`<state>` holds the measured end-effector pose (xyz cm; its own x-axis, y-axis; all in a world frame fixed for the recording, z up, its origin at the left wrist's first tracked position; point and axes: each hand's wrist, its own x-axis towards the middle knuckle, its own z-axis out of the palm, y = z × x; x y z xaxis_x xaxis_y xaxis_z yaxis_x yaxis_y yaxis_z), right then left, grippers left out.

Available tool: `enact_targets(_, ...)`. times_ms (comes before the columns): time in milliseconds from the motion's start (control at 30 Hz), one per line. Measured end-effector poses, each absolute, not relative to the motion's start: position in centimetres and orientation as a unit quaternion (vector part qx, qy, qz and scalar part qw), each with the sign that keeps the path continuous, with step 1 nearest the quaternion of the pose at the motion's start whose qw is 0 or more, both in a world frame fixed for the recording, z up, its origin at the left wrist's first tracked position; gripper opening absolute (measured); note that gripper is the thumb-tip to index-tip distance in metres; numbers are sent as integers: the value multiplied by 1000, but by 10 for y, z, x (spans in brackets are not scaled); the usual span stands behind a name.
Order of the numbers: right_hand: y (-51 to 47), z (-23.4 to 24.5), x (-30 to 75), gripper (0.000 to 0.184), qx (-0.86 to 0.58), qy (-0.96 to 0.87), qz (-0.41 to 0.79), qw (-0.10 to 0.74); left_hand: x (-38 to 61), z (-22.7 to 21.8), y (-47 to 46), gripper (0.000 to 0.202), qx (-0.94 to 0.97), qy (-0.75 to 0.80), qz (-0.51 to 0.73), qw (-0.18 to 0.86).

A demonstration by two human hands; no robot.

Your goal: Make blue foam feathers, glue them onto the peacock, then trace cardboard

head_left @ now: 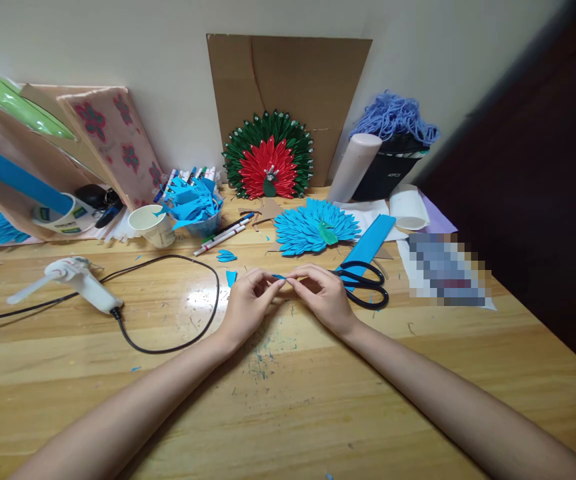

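Observation:
My left hand [249, 303] and my right hand [321, 293] meet over the middle of the wooden table [288, 400]. Both pinch a small blue paper piece [279, 277] between their fingertips. Most of the piece is hidden by the fingers. Two loose blue paper petals [227, 255] [231, 277] lie just left of my left hand. A blue paper peacock fan [315, 228] lies flat behind my hands. Black scissors [364, 283] rest right beside my right hand.
A white glue gun [81, 280] with a looping black cord [188, 313] lies at the left. Behind are a paper cup [154, 225], a bowl of blue scraps [195, 203], markers [225, 235], a red-green peacock fan [268, 157] against cardboard, a blue paper strip [368, 243], paper rolls and blue yarn [393, 117].

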<state>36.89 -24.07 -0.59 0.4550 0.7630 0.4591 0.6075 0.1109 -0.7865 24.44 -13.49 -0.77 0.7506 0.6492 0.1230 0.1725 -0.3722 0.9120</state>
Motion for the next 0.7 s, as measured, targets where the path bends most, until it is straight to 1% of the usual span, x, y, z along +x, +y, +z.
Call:
enact_targets(367,-241,-4,369,10,-665,-524,84,525,244,-1,-136,25,765,253,253,536)
enact_targets(567,-241,-5,368,9,-656,-512,102,545,244,0,-136,26,750,274,246,549)
enact_targets(700,-241,-5,368,7,-660,-510,99,542,243,-1,-136,26,751,276,245,548)
